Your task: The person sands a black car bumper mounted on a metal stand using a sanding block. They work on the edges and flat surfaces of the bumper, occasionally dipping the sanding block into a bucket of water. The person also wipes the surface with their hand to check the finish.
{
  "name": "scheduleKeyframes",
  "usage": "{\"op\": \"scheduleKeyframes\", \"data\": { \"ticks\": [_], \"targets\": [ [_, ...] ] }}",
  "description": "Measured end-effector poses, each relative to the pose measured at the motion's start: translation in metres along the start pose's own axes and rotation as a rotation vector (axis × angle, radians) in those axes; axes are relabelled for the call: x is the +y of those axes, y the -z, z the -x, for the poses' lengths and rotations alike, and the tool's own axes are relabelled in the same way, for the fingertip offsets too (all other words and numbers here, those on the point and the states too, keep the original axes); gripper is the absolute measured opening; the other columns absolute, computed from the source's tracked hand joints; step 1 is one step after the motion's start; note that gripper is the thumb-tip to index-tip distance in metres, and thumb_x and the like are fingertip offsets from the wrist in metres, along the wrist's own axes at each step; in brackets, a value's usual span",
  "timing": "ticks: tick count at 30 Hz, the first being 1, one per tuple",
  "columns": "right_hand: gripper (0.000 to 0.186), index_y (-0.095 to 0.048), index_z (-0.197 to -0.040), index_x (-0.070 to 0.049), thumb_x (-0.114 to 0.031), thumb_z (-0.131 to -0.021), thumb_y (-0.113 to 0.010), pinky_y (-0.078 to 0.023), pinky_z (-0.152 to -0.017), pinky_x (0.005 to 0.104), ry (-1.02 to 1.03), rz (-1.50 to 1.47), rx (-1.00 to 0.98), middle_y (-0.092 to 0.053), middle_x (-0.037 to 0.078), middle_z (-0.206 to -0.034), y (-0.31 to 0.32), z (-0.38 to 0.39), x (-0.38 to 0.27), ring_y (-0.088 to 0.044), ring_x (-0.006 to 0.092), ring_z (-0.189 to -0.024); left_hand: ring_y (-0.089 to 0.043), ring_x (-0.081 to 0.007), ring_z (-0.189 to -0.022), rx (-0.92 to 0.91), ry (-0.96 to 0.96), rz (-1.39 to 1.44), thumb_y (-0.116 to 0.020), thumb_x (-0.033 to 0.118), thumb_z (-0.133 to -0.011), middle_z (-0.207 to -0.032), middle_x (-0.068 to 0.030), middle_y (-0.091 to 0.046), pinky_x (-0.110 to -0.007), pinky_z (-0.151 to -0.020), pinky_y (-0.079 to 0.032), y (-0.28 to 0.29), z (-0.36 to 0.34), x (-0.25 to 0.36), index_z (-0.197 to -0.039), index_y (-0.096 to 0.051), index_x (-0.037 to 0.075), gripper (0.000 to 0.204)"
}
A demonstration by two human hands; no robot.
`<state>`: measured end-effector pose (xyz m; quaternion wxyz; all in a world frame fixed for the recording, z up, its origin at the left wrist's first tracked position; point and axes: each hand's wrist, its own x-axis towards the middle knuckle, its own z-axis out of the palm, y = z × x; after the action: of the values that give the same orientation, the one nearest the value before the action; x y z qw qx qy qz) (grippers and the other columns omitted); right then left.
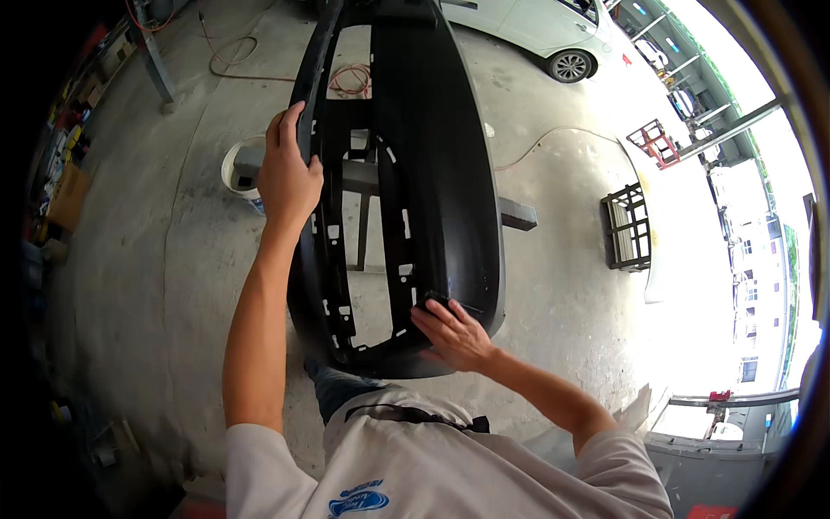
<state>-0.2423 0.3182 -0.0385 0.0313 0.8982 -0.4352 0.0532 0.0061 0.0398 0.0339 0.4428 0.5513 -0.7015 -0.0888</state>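
Black bumper (437, 130) lies mid-scene on a stand (520, 214), likely for easy reach; the left hand (291, 173) grasps its left edge, seemingly steadying it; right hand (456, 337) fingers lie over a dark pad (438, 298), near right, grip unclear.

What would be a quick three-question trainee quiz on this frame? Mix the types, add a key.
1. Which hand reaches farther from the person's body along the black bumper?
2. Fill in: the white bucket stands on the floor to the person's ____ of the bumper.
3. The car beyond the bumper is: A) red, B) black, C) white.

Key:
1. The left hand; the right hand is at the near end.
2. left
3. C
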Motion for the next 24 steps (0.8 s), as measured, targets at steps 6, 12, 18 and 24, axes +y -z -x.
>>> {"op": "scheduleKeyframes", "data": {
  "ticks": [6,12,18,24],
  "targets": [
    [0.098,-0.036,-0.153,0.012,-0.068,-0.096,-0.047,-0.016,-0.127,0.0512,-0.26,0.028,0.148,-0.024,0.029,-0.166,0.06,-0.113,0.08,-0.02,0.0391,-0.157,-0.056,-0.0361,-0.134,-0.011,-0.032,-0.04,-0.073,-0.002,-0.082,-0.153,-0.0126,-0.045,-0.044,-0.095,-0.058,0.005,0.002,-0.003,-0.152,-0.04,0.019,0.08],
    [0.094,-0.039,-0.154,0.005,-0.072,-0.101,-0.032,-0.015,-0.128,0.0453,-0.434,0.124,0.389,-0.03,0.022,-0.166,0.07,-0.218,0.182,-0.023,0.0329,-0.157,-0.054,-0.039,-0.134,-0.033,-0.082,0.035,-0.071,-0.005,-0.081,-0.15,-0.0146,-0.046,-0.047,-0.104,-0.053,-0.009,-0.002,0.006,-0.151,-0.04,0.022,0.081],
    [0.091,-0.04,-0.152,0.01,-0.066,-0.1,-0.041,-0.019,-0.126,0.0511,-0.366,-0.094,0.36,-0.032,0.027,-0.163,0.048,-0.087,0.059,-0.026,0.0383,-0.155,-0.053,-0.0377,-0.135,-0.033,-0.094,-0.053,-0.071,-0.002,-0.083,-0.151,-0.012,-0.046,-0.047,-0.101,-0.053,0.015,-0.003,-0.012,-0.151,-0.041,0.02,0.078],
    [0.095,-0.039,-0.154,0.007,-0.071,-0.099,-0.035,-0.011,-0.128,0.0495,-0.494,-0.123,0.259,-0.028,0.023,-0.167,0.015,-0.024,0.032,-0.022,0.0355,-0.157,-0.049,-0.038,-0.138,-0.069,-0.098,-0.072,-0.072,0.0,-0.083,-0.153,-0.0122,-0.045,-0.048,-0.107,-0.048,0.005,-0.004,-0.01,-0.152,-0.04,0.018,0.078]
  ]
}}
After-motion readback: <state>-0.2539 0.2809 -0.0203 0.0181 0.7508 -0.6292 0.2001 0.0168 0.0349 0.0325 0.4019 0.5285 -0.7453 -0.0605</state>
